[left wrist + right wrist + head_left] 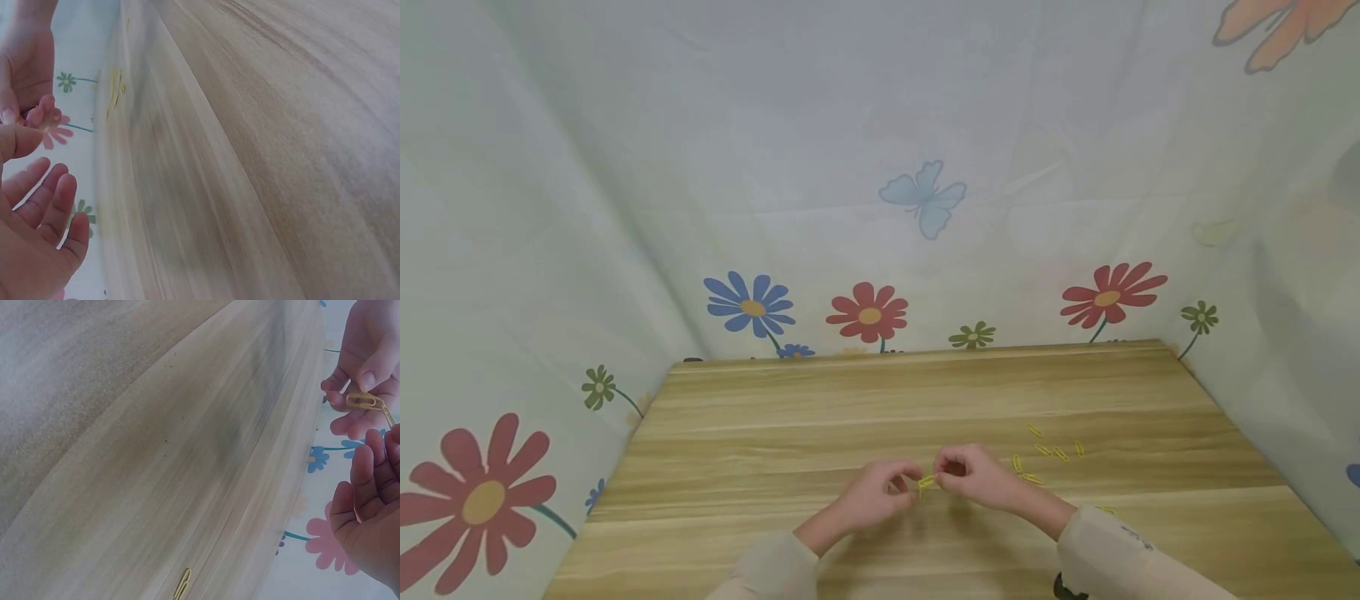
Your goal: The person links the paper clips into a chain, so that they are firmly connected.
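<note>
Linked yellow paper clips (927,482) stretch between the two hands, held just above the table. My left hand (877,495) pinches one side with thumb and finger. From the other side my right hand (979,478) pinches a clip with its fingertips, the remaining fingers loosely bent. In the right wrist view, one clip (362,400) shows by the left thumb, joined to a second clip (389,416) that runs into the right fingers. The left wrist view shows the left hand (40,234) near the right hand (31,65); the clips there are mostly hidden by fingers.
Several loose yellow paper clips (1061,454) lie on the wood-grain table (760,433) to the right, beyond the right hand. Another clip (1105,509) lies partly behind the right sleeve. A flower-printed cloth (820,208) stands behind the table and along its sides.
</note>
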Motion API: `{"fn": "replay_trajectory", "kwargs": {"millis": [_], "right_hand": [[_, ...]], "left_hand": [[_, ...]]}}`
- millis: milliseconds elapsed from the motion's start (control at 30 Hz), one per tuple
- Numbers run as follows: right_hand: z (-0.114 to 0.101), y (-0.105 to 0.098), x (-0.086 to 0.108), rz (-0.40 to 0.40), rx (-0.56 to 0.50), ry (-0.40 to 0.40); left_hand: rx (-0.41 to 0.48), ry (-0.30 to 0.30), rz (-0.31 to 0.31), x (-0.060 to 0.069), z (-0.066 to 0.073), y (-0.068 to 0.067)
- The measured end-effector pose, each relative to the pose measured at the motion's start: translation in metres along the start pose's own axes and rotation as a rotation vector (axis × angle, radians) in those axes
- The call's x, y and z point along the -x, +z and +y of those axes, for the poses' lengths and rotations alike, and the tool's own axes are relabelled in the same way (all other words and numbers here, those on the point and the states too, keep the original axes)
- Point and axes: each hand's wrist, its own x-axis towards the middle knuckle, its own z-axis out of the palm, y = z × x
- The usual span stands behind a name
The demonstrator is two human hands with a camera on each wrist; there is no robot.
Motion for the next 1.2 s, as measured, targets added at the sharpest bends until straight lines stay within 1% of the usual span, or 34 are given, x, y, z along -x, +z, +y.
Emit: {"fn": "replay_trajectory", "kwargs": {"millis": [200,300,400,500,633,733,867,1067,1200], "right_hand": [[-0.002,0.0,0.001,0.0,0.007,-0.004],[-0.001,0.001,0.002,0.004,0.019,-0.007],[-0.004,0.002,0.003,0.005,0.012,-0.009],[-0.013,0.001,0.005,0.0,0.001,-0.008],[-0.026,-0.002,0.01,-0.009,-0.015,-0.006],[-0.013,0.002,0.009,-0.012,-0.02,0.001],[0.01,0.008,0.009,-0.022,-0.042,0.011],[0.016,0.011,0.014,-0.023,-0.055,0.016],[0.022,0.009,0.018,-0.032,-0.058,0.028]], "left_hand": [[0.006,0.035,0.001,0.001,0.006,0.002],[0.025,0.052,0.016,0.001,0.007,0.004],[0.047,0.053,0.036,0.0,0.006,0.005],[0.054,0.044,0.049,-0.001,0.005,0.006],[0.037,0.044,0.056,0.0,0.004,0.006],[0.013,0.048,0.058,0.0,0.004,0.007],[-0.027,0.05,0.061,0.0,0.005,0.009],[-0.089,0.051,0.081,0.0,0.004,0.015],[-0.127,0.043,0.085,-0.002,0.003,0.018]]}}
